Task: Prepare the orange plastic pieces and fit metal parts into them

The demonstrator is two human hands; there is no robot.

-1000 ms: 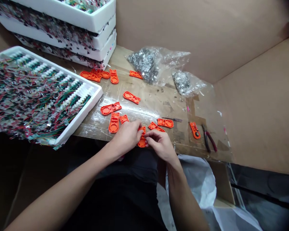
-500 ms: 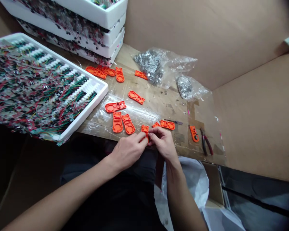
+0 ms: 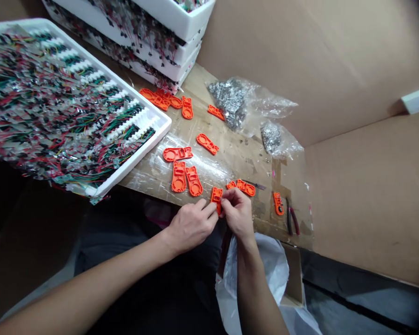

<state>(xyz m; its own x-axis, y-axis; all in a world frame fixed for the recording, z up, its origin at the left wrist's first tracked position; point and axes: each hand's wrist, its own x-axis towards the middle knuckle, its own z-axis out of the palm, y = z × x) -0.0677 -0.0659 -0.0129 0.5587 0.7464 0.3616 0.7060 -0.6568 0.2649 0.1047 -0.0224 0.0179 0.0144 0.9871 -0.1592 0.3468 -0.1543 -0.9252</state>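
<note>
An orange plastic housing half [image 3: 216, 194] lies at the table's front edge between my hands, its hollow side up. My left hand [image 3: 192, 224] is closed on its lower end from the left. My right hand [image 3: 239, 210] is pinched at its right side; whatever is between those fingertips is too small to make out. Just beyond my right hand lie another orange housing half [image 3: 246, 187] and a thin dark tool [image 3: 254, 184]. To the left sit more orange halves, among them one upright [image 3: 179, 177], one slanted [image 3: 194, 181] and one sideways [image 3: 178, 154].
A white foam tray [image 3: 136, 156] full of wired circuit boards stands at left, with stacked foam trays [image 3: 192, 56] behind. Clear bags of small metal parts [image 3: 230, 100] lie at the back. Pliers [image 3: 292, 220] and an orange half with a dark part [image 3: 278, 204] lie right. Cardboard walls [image 3: 363, 186] enclose the table.
The camera view has turned a little, shifting the scene. My hands stay on the same orange housing half, with the left fingers slightly moved at its lower end.
</note>
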